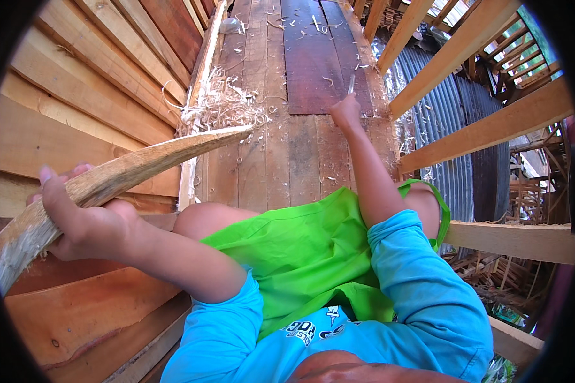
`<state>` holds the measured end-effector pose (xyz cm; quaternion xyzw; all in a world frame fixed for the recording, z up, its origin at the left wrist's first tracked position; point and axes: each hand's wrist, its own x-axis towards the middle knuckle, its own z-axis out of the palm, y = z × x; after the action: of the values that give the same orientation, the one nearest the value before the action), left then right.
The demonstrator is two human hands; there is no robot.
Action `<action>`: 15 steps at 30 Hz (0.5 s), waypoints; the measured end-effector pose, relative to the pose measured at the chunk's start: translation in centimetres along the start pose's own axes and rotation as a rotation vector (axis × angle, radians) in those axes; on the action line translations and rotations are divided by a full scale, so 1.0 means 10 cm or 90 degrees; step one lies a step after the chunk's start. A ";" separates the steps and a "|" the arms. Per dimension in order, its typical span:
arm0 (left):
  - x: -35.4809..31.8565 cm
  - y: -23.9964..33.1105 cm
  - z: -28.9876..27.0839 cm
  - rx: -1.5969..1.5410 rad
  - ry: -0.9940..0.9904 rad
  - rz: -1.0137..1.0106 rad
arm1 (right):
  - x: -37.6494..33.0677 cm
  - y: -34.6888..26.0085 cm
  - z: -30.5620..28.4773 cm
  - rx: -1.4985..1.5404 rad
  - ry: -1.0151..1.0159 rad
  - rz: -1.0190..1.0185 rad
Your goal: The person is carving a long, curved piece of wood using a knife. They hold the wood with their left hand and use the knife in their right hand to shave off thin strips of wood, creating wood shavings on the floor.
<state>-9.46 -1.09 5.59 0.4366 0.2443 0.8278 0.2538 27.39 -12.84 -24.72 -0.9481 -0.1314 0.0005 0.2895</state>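
My left hand [76, 220] grips a long, rough wooden stick [147, 163] near its thick end; the stick tapers to a carved point at the middle of the picture. My right hand [346, 112] is stretched forward, down at the plank floor [300, 159], and closes around a thin pale blade-like tool [351, 83] that sticks up from the fist. What kind of tool it is cannot be made out. I sit with bare knees, in green shorts [300, 249] and a blue shirt.
A heap of pale wood shavings [220, 105] lies on the planks by the stick's tip. Stacked boards [89, 76] rise on the left. A wooden railing [485, 127] runs on the right, with corrugated metal sheet [453, 108] below it.
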 end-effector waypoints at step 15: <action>-0.10 -0.06 0.08 -0.035 -0.066 -0.028 | -0.20 -0.21 0.14 0.319 -0.321 0.099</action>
<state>-8.12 -1.18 5.03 0.4667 0.2176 0.8045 0.2958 24.83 -10.92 -24.90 -0.8250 -0.1222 0.2882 0.4705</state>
